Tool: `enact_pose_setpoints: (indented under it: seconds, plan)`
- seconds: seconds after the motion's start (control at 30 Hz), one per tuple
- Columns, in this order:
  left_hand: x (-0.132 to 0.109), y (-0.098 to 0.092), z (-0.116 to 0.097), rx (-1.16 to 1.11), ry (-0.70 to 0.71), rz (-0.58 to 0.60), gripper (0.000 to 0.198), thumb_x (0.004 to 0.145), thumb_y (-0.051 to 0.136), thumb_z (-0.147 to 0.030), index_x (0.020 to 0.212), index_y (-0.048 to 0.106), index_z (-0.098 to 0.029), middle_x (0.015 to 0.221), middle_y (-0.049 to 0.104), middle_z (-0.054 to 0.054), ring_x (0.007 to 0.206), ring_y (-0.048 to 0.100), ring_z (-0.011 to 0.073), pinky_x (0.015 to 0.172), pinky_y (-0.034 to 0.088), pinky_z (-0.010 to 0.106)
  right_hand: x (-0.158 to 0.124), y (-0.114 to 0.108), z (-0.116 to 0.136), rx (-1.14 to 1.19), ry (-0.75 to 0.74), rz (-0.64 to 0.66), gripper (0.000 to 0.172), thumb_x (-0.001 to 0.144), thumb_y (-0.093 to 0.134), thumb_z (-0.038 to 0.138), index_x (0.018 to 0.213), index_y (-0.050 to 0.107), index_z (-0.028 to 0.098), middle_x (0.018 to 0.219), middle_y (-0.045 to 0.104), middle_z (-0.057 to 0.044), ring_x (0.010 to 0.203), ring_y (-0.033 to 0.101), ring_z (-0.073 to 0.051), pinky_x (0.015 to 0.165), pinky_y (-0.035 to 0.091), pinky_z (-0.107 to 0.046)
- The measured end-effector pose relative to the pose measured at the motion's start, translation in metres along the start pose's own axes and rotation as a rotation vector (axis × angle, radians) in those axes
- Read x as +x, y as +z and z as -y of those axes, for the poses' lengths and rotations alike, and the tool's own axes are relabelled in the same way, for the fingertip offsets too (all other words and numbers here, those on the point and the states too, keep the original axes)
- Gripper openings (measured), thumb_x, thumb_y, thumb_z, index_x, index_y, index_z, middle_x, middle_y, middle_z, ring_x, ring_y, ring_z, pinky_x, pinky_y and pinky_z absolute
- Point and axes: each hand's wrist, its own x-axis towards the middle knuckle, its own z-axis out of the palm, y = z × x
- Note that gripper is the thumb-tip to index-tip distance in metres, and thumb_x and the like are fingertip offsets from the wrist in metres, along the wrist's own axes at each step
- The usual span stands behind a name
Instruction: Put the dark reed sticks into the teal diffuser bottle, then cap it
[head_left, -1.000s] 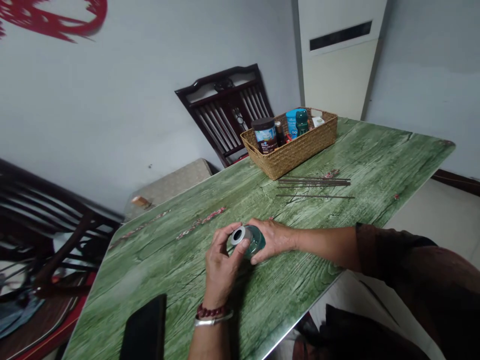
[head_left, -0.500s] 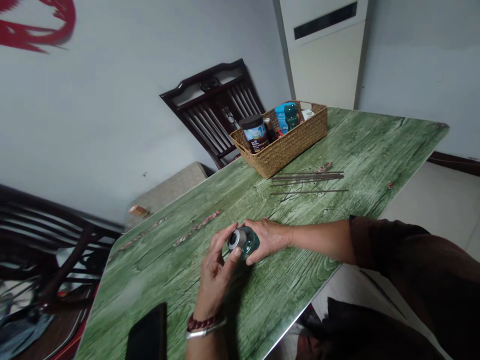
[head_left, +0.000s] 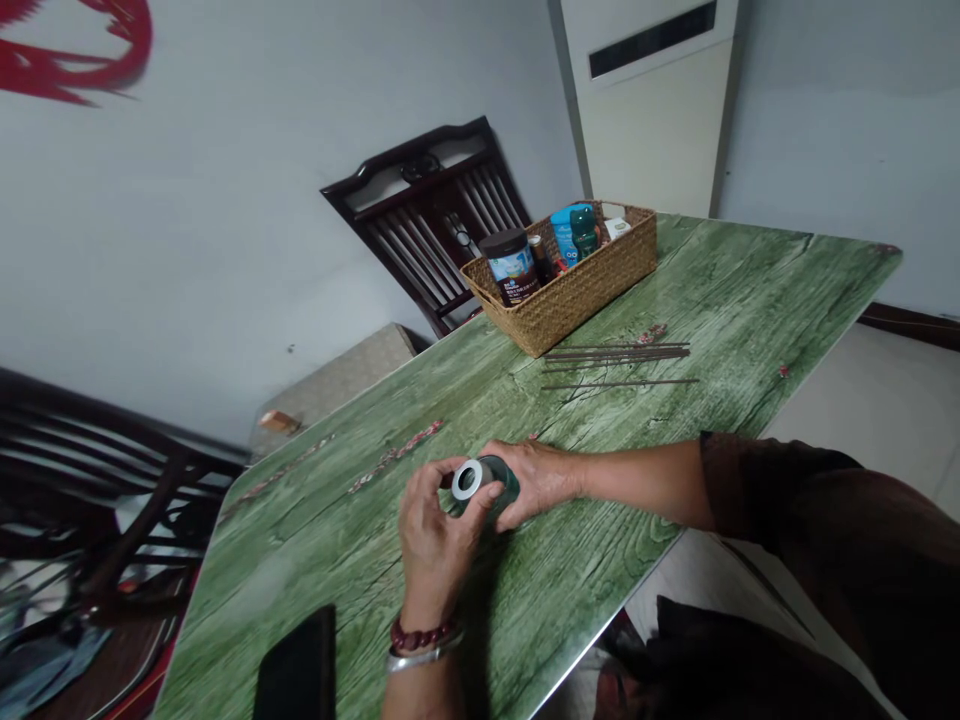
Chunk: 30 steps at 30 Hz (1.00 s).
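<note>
glass bottle (head_left: 500, 482) with metal collar (head_left: 467, 480) was clamped between left hand (head_left: 439, 540) and right hand (head_left: 536, 483), above 6 o'clock of green table (head_left: 300, 540); looked smooth, slippery, fragile, safest held round the body.

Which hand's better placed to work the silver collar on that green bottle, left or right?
Left, probably. The left hand is curled at the silver collar end of the green glass bottle, with the collar's opening clear. The right hand wraps the glass body, so it looks better suited to steadying.
</note>
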Motion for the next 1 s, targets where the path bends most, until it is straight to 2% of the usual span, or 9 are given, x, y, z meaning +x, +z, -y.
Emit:
enact_pose_setpoints:
  seconds: [0.23,0.33,0.4,0.47,0.57,0.63,0.77,0.9,1.0]
  plan:
    - [-0.002,-0.013,-0.002,-0.176,0.091,0.205,0.038,0.092,0.061,-0.04,0.127,0.061,-0.026,0.114,0.064,0.006,0.106,0.059,0.0245,0.094,0.046,0.04,0.0,-0.002,0.0,0.029,-0.023,0.001,0.08,0.058,0.085,0.044,0.124,0.048,0.02,0.107,0.069,-0.006,0.099,0.068,-0.028,0.082,0.049,-0.036]
    - [-0.005,-0.016,-0.003,-0.24,0.095,0.304,0.046,0.095,0.055,-0.039,0.14,0.051,-0.029,0.135,0.059,0.008,0.125,0.054,0.0269,0.106,0.04,0.044,0.0,-0.003,0.0,0.036,-0.015,0.004,0.081,0.058,0.086,0.042,0.126,0.047,0.02,0.114,0.068,-0.008,0.105,0.067,-0.029,0.086,0.049,-0.037]
    - [-0.006,-0.015,-0.001,-0.259,0.089,0.305,0.059,0.093,0.058,-0.045,0.147,0.043,-0.028,0.144,0.052,0.01,0.132,0.049,0.0295,0.109,0.038,0.047,0.001,-0.003,0.0,0.016,-0.002,0.018,0.081,0.058,0.086,0.043,0.125,0.047,0.019,0.112,0.068,-0.008,0.104,0.067,-0.03,0.084,0.049,-0.037]
    - [-0.006,-0.011,0.001,-0.232,0.068,0.218,0.068,0.086,0.063,-0.055,0.145,0.043,-0.025,0.14,0.054,0.013,0.128,0.052,0.0318,0.105,0.042,0.049,0.001,-0.003,0.0,0.005,0.005,0.028,0.079,0.058,0.086,0.044,0.123,0.048,0.019,0.107,0.069,-0.007,0.099,0.068,-0.03,0.081,0.049,-0.036]
    - [-0.003,-0.009,0.002,-0.122,0.047,0.108,0.048,0.087,0.062,-0.054,0.123,0.06,-0.022,0.111,0.065,0.009,0.105,0.06,0.0285,0.094,0.047,0.046,0.0,-0.002,-0.001,0.011,-0.009,0.008,0.078,0.058,0.086,0.044,0.122,0.049,0.02,0.105,0.069,-0.006,0.097,0.068,-0.029,0.079,0.049,-0.035]
    - [-0.002,-0.012,0.001,-0.113,0.063,0.164,0.035,0.092,0.058,-0.045,0.119,0.063,-0.023,0.106,0.066,0.007,0.101,0.061,0.0255,0.093,0.047,0.043,0.0,-0.002,-0.001,0.01,-0.015,-0.009,0.078,0.058,0.086,0.044,0.123,0.049,0.02,0.106,0.069,-0.006,0.098,0.068,-0.028,0.081,0.048,-0.036]
    - [-0.002,-0.021,-0.002,-0.177,0.085,0.275,0.04,0.094,0.056,-0.039,0.132,0.056,-0.025,0.116,0.063,0.007,0.107,0.059,0.024,0.095,0.046,0.041,0.0,-0.001,-0.001,0.008,0.0,0.007,0.078,0.057,0.085,0.046,0.121,0.049,0.02,0.105,0.069,-0.006,0.096,0.068,-0.027,0.08,0.047,-0.035]
    - [-0.002,-0.021,-0.002,-0.126,0.037,0.238,0.031,0.091,0.057,-0.043,0.114,0.06,-0.022,0.101,0.063,0.006,0.096,0.06,0.0233,0.086,0.048,0.038,-0.001,0.0,0.001,0.0,-0.004,0.019,0.077,0.058,0.084,0.048,0.12,0.049,0.02,0.104,0.069,-0.006,0.094,0.067,-0.027,0.076,0.047,-0.033]
    - [-0.001,-0.018,-0.002,-0.111,-0.011,0.148,0.027,0.088,0.058,-0.046,0.1,0.057,-0.021,0.09,0.062,0.003,0.083,0.059,0.021,0.076,0.049,0.034,-0.002,0.001,0.003,0.017,-0.01,-0.003,0.079,0.057,0.085,0.047,0.122,0.049,0.022,0.103,0.069,-0.004,0.095,0.067,-0.026,0.078,0.046,-0.032]
